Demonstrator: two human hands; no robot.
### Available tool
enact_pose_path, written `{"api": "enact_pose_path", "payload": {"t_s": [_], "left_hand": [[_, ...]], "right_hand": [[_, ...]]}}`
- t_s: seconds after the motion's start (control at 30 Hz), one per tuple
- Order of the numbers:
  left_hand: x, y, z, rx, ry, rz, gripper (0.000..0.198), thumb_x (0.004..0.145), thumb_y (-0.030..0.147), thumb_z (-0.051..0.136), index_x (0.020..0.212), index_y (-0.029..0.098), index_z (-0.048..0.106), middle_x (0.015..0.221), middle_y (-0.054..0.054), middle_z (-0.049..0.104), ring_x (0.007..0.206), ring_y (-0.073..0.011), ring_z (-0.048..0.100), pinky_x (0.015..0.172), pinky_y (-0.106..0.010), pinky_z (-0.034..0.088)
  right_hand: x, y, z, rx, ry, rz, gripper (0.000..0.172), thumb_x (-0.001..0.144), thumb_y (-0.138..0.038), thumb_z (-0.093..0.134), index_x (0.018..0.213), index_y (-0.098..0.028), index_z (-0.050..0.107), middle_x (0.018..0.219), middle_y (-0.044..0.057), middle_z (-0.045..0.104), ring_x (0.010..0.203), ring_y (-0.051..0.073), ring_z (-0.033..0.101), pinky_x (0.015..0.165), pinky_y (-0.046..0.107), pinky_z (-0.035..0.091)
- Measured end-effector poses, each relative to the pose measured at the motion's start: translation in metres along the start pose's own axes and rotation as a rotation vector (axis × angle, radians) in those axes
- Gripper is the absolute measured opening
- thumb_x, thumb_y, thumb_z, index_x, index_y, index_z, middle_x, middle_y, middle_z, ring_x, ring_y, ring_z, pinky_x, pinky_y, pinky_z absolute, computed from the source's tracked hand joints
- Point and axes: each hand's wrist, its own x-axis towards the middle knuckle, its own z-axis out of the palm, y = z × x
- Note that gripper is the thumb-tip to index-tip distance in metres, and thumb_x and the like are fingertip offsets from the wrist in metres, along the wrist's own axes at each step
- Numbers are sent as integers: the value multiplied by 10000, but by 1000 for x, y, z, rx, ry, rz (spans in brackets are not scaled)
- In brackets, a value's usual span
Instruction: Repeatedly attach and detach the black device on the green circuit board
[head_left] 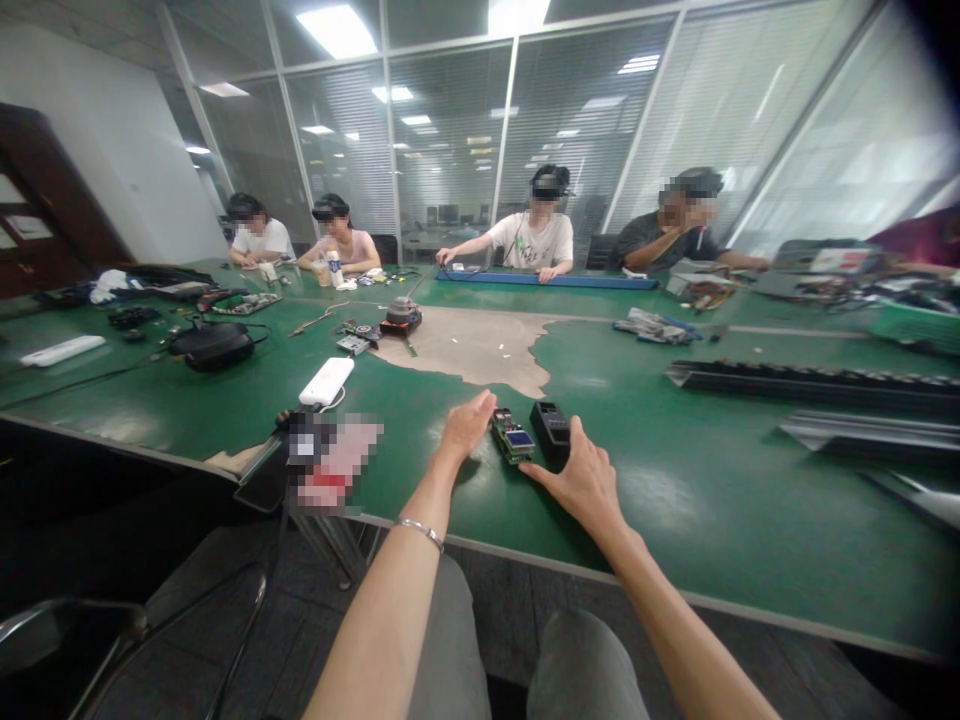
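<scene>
Faintly, in the head view, a white shirt (553, 238) bears unreadable lettering. On the table (712, 520), a blue-screened circuit board (513, 434) lies left of a black case (551, 428); right hand (589, 482): thumb and fingers apart; left hand (466, 427): cannot tell.

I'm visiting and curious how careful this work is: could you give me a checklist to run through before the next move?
1. Circuit board on the green table: ok.
2. Its blue screen facing up: ok.
3. Black case beside the board: ok.
4. Right hand firmly gripping the case: cannot tell.
5. Left hand touching the board: cannot tell.
6. White power strip apart from both hands: ok.
</scene>
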Motion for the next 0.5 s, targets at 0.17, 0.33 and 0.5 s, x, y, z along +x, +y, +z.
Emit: {"api": "enact_pose_path", "payload": {"t_s": [0.17, 0.33, 0.5], "left_hand": [[-1, 1, 0, 38, -3, 7, 664, 909, 623, 172, 1339, 231, 491, 1362, -23, 528, 1309, -182, 436, 1114, -297, 285], [-1, 3, -1, 18, -17, -13, 675, 907, 628, 162, 1353, 228, 473, 1280, -30, 604, 1278, -186, 473, 1106, -308, 303], [0, 2, 0, -21, 16, -43, 657, 906, 632, 161, 1327, 256, 497, 1267, -12, 615, 1253, -187, 499, 1095, -309, 321]], "right_hand": [[-4, -16, -1, -20, 2, -8, 1133, 645, -736, 562, 1481, -115, 114, 1371, 208, 440, 1179, 387, 434, 898, 487, 374], [-4, -11, 3, 36, -43, -5, 1089, 643, -750, 557, 1473, -152, 183, 1391, 172, 438, 1184, 397, 447, 912, 513, 385], [7, 7, 8, 184, 19, -36, 680, 871, -620, 335, 1418, -216, 348, 1379, 111, 470, 1244, 287, 444, 993, 457, 359]]}}
